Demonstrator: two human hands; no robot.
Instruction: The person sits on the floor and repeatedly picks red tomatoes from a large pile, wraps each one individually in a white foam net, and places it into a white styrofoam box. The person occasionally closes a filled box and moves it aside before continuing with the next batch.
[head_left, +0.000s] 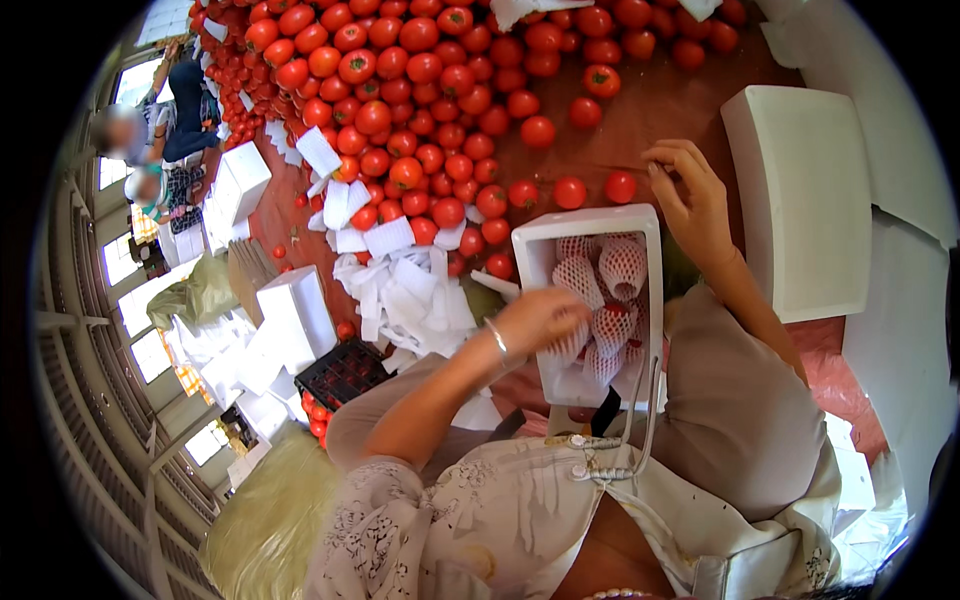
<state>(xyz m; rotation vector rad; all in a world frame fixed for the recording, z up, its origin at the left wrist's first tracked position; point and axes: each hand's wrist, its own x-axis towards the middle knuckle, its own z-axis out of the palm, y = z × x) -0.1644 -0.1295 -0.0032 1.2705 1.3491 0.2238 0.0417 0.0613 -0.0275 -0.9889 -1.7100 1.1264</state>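
Between my legs stands a white foam box (655, 300) with several tomatoes in white foam net sleeves (624, 274). A bit of bare red shows at the mouth of one sleeve. My left hand (551, 319), blurred and with a bracelet at the wrist, reaches over the box's left wall onto the netted tomatoes. Whether it grips one is hidden. My right hand (686, 191) is raised past the box's far right corner, thumb and fingertips close together; I cannot make out anything in them. Nearest to it is a loose tomato (620, 187) on the red floor sheet (637, 112).
A large heap of tomatoes (405, 82) spreads ahead. White foam net sleeves (412, 300) are piled left of the box. To the right lies a white foam box or lid (799, 202). A black crate (349, 375) is by my left knee. Two people (169, 127) sit far left.
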